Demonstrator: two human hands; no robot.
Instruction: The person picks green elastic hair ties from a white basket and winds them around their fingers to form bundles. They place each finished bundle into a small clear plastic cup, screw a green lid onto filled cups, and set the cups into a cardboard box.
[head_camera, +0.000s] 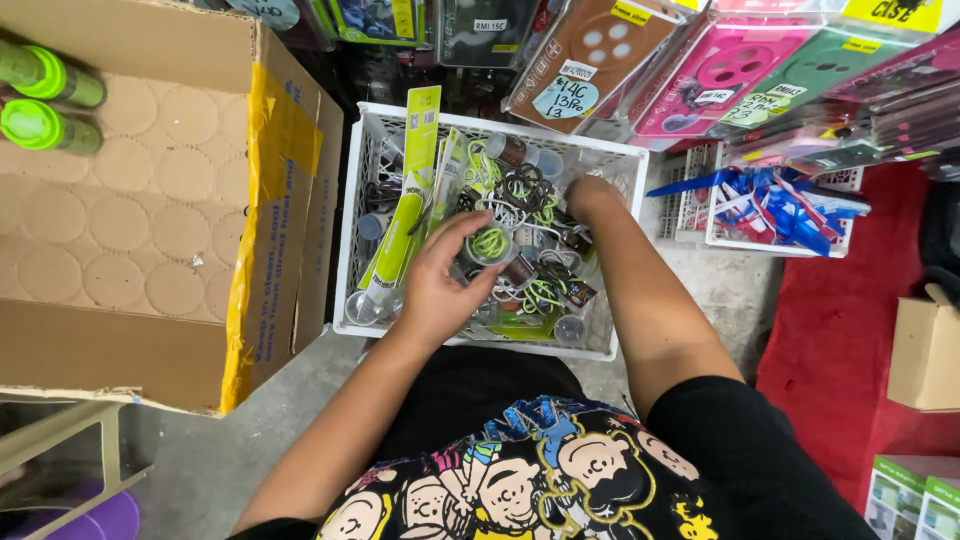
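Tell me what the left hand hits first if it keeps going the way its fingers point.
The left hand points up and right into the white plastic crate. Its fingers already curl over a coiled green cable in a clear round case, so that comes first, with the tangled cables likely next; depth is unclear.

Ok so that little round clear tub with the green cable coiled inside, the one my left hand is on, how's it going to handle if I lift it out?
The round tub under the left hand looks small and thin-walled, so probably light. Its clear plastic looks smooth, perhaps slippery. Loose cables crowd the white crate, so one may snag it; set on its side, it could roll.
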